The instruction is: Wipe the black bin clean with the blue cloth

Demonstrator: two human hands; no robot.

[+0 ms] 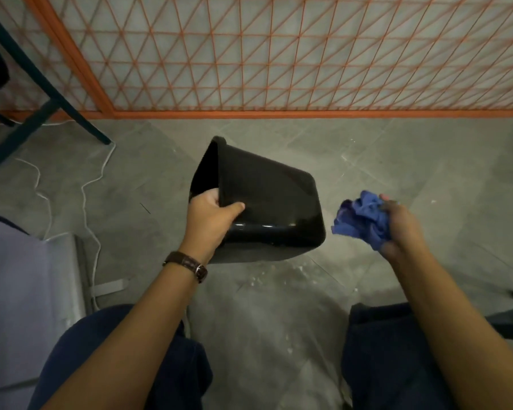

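The left hand [212,214] is gripping the rim of the glossy black plastic bin [267,208], tipped sideways above the floor, mouth facing left. The right hand [397,229], bunching the crumpled blue cloth [360,218], is waiting just right of its base.

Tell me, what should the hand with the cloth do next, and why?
Probably the right hand should bring the blue cloth across onto the black bin. The left hand grips the bin's rim, tipped sideways, and the cloth isn't touching it.
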